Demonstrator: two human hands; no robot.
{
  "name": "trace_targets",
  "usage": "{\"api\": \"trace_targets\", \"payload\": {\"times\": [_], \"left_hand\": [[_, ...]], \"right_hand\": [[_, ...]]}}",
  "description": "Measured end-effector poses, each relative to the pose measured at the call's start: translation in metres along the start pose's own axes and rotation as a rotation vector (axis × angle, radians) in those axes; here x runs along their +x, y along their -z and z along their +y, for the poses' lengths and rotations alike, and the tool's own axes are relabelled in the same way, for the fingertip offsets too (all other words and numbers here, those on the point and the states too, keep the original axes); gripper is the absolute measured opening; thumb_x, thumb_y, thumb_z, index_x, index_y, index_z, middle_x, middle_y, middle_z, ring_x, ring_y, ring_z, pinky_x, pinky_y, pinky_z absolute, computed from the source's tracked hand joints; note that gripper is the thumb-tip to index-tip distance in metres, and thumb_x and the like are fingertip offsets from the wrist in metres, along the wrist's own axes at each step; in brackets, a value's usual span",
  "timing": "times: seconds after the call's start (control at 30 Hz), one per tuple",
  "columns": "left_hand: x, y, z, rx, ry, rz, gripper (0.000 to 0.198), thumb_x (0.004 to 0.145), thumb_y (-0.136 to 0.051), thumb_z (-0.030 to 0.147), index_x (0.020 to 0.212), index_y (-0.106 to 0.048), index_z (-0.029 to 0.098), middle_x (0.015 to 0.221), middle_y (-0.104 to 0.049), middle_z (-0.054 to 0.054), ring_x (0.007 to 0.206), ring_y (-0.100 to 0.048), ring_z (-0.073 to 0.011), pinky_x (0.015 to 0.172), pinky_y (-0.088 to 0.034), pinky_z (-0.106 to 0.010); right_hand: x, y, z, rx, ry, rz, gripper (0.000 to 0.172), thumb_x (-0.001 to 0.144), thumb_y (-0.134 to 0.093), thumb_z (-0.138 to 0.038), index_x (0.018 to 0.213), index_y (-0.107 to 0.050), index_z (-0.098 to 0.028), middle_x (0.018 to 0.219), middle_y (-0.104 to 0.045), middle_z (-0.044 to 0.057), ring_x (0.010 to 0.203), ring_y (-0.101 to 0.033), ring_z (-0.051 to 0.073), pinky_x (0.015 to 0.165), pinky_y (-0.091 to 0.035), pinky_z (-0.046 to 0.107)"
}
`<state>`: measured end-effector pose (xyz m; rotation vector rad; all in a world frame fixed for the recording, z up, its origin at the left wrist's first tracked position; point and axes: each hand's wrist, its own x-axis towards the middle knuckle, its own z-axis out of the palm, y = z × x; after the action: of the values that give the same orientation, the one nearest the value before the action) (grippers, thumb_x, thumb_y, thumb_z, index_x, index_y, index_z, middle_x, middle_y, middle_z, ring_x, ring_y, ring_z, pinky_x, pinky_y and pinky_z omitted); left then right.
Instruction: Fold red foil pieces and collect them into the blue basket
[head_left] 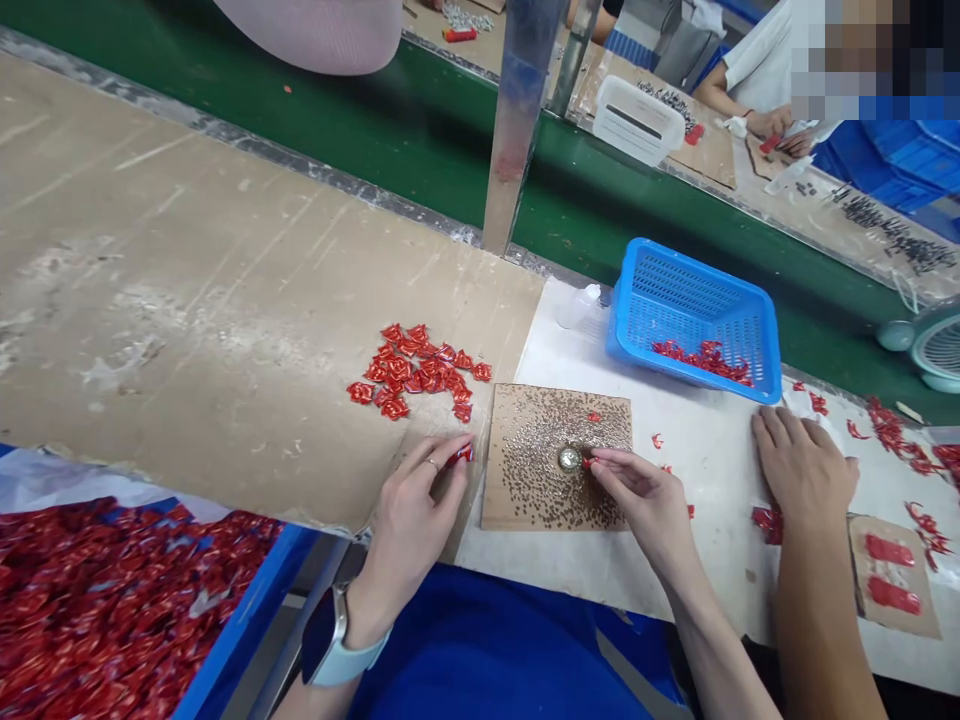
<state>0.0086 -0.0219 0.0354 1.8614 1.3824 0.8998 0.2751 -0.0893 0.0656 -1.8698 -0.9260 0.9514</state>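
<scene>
Facing a brown board [499, 508]. Holding the left hand [409, 505] just off its left edge, the right hand [649, 500] over its right half (nearer the disc [570, 458]). Gripping a glossy red piece [466, 453], part-hidden, in left fingers [421, 460]. Pinching a smaller red bit [588, 463] in right fingers [619, 461], just right of the disc, shiny; cannot tell its long axis.
</scene>
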Motion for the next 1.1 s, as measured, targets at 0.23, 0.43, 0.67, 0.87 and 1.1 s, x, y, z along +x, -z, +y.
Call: {"api": "trace_targets", "payload": {"times": [0.23, 0.43, 0.67, 0.87, 1.1], "left_hand": [[-0.001, -0.001, -0.003, -0.030, -0.014, 0.005, 0.027, 0.100, -0.057, 0.021, 0.121, -0.074, 0.024, 0.105, -0.080, -0.004, 0.090, -0.077, -0.0171, 0.078, -0.062, -0.029], [-0.001, 0.000, -0.002, -0.049, -0.011, 0.009, 0.027, 0.099, -0.057, 0.019, 0.119, -0.075, 0.024, 0.104, -0.079, -0.003, 0.088, -0.077, -0.0165, 0.082, -0.064, -0.030], [0.000, 0.002, -0.001, -0.072, 0.015, 0.001, 0.027, 0.099, -0.059, 0.020, 0.118, -0.076, 0.025, 0.104, -0.080, -0.004, 0.086, -0.077, -0.0175, 0.082, -0.065, -0.032], [0.001, 0.001, 0.005, -0.141, 0.016, 0.022, 0.023, 0.099, -0.062, 0.024, 0.115, -0.078, 0.025, 0.105, -0.082, -0.004, 0.092, -0.080, -0.0185, 0.081, -0.066, -0.032], [-0.003, -0.013, 0.034, -0.270, -0.007, 0.009, 0.017, 0.099, -0.067, 0.024, 0.112, -0.077, 0.027, 0.103, -0.084, -0.001, 0.085, -0.081, -0.0155, 0.080, -0.069, -0.029]], "right_hand": [[0.005, -0.010, 0.000, -0.059, 0.031, -0.017, 0.041, 0.081, -0.083, -0.061, 0.097, -0.086, -0.023, 0.093, -0.084, 0.009, 0.085, -0.081, 0.029, 0.081, -0.068, 0.045], [0.005, -0.015, -0.006, -0.144, 0.087, 0.011, 0.033, 0.084, -0.079, -0.054, 0.094, -0.086, -0.023, 0.082, -0.079, 0.007, 0.070, -0.069, 0.022, 0.067, -0.060, 0.036], [0.003, -0.018, -0.010, -0.171, 0.100, 0.044, 0.027, 0.083, -0.080, -0.051, 0.090, -0.086, -0.025, 0.074, -0.072, 0.004, 0.064, -0.056, 0.019, 0.064, -0.050, 0.034], [0.003, -0.010, -0.011, 0.005, -0.017, 0.012, 0.040, 0.077, -0.086, -0.061, 0.096, -0.085, -0.025, 0.086, -0.078, 0.007, 0.078, -0.068, 0.024, 0.073, -0.057, 0.038], [-0.002, -0.002, -0.024, 0.282, -0.150, -0.059, 0.048, 0.066, -0.096, -0.065, 0.093, -0.084, -0.027, 0.069, -0.068, 0.001, 0.062, -0.054, 0.016, 0.059, -0.048, 0.029]]}}
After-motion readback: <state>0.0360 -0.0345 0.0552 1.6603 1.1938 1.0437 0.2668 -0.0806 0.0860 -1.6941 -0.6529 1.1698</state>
